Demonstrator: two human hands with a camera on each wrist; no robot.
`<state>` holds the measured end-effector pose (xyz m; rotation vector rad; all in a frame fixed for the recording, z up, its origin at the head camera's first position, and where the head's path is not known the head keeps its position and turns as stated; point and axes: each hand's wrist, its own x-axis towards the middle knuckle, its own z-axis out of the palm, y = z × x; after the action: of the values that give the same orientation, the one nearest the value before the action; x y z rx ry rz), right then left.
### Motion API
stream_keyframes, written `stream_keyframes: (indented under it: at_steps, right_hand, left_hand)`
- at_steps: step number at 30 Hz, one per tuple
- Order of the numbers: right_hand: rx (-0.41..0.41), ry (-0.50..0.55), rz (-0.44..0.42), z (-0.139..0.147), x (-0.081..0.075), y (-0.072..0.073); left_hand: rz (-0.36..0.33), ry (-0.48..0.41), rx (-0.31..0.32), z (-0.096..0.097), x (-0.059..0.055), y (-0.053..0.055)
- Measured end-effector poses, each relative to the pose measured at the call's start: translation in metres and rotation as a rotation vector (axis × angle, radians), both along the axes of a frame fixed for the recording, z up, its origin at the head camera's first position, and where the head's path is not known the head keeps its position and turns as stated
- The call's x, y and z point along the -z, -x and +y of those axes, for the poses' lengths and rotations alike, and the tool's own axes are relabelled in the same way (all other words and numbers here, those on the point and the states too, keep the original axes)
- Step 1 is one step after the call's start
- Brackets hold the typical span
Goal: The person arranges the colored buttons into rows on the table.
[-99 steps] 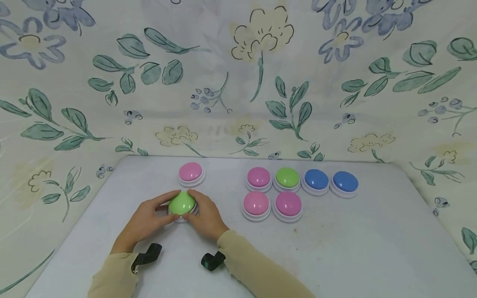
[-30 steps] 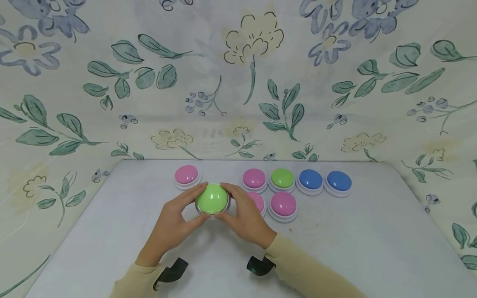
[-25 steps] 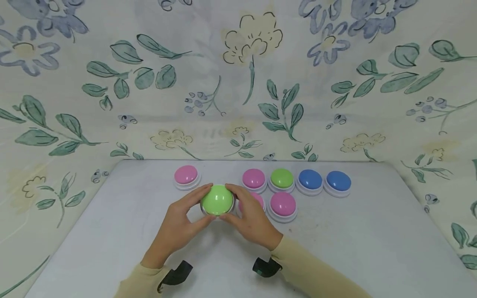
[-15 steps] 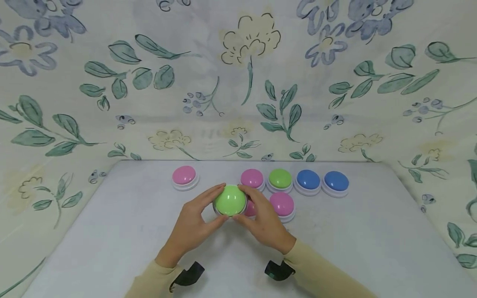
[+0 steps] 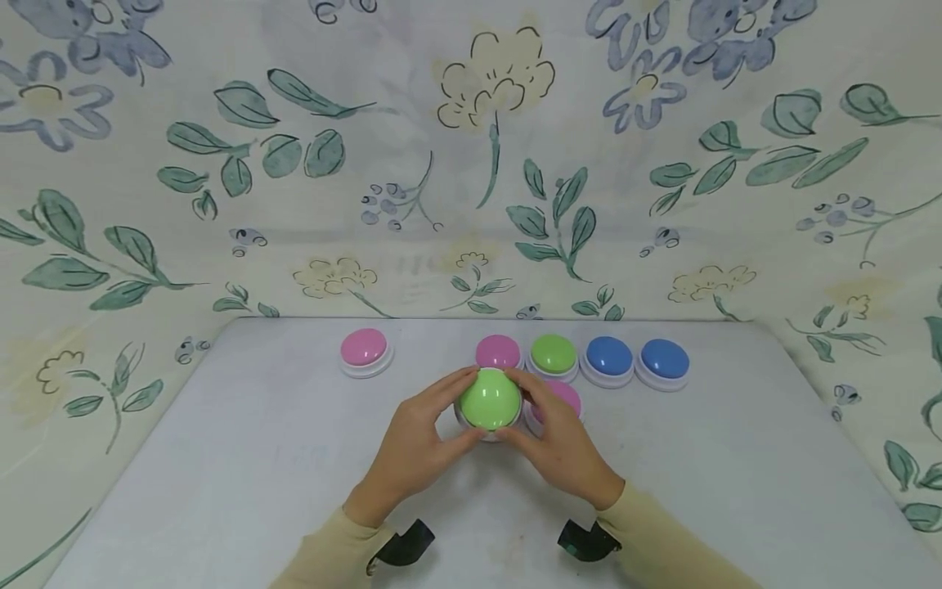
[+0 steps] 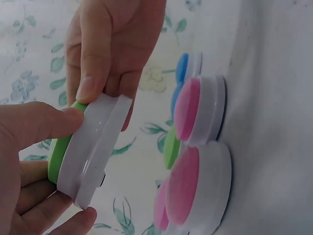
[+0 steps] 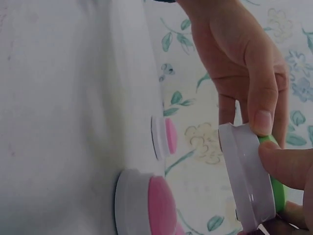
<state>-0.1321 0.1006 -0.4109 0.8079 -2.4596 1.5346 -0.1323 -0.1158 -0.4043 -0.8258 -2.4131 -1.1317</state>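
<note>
Between both hands I hold a push button with a green dome (image 5: 490,401) and a white base, up off the table. My left hand (image 5: 415,446) grips its left side and my right hand (image 5: 562,446) its right side, with fingers at the far rim and thumbs at the near rim. In the left wrist view the white base (image 6: 90,152) is tilted and apart from the pink buttons (image 6: 183,186) on the table. From the head, the held button hides the front-left pink one. Its front-right pink neighbour (image 5: 565,399) is partly behind my right hand.
Behind stand a pink button (image 5: 497,350), a second green button (image 5: 553,353) and two blue ones, a nearer blue button (image 5: 609,356) and an outer blue button (image 5: 665,358). Alone at the left is another pink button (image 5: 364,348). Floral cloth (image 5: 331,204) rises behind the white table (image 5: 257,458).
Both hands have lifted the green button from the table at the left, below the lone pink button, and carried it right, over the front-left pink button. The head view has shifted slightly.
</note>
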Motion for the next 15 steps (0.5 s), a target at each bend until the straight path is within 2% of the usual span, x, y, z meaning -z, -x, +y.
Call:
stream_keyframes:
  at_steps: [9, 15]
  right_hand:
    - [0.032, -0.019, 0.014, 0.025, 0.005, -0.004]
    - [0.028, -0.007, -0.020, 0.043, 0.008, -0.004]
  left_hand:
    - [-0.015, -0.014, 0.031, 0.026, 0.000, 0.000]
    - [-0.009, 0.012, 0.028, 0.043, 0.002, 0.001]
